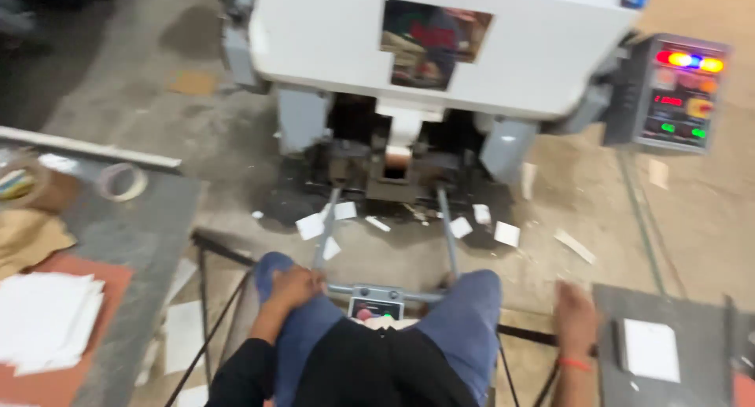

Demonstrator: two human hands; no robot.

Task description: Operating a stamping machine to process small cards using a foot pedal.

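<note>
Two hands are showing, blurred by motion. Far left, a stack of white sheets (47, 320) is lying on a reddish board (55, 379). Next, the left hand (295, 287) is resting, fingers curled, on the left knee (271, 267). Rightward, the right hand (576, 319) is hanging just beside a white pad (651, 349) on the grey table (692, 313); its grip I cannot tell.

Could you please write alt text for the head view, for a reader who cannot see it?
A seated person in blue trousers faces a large white machine, left hand resting on the left knee and right hand beside a small white stack on a grey table. White cards lie on the left; paper scraps litter the floor.
</note>
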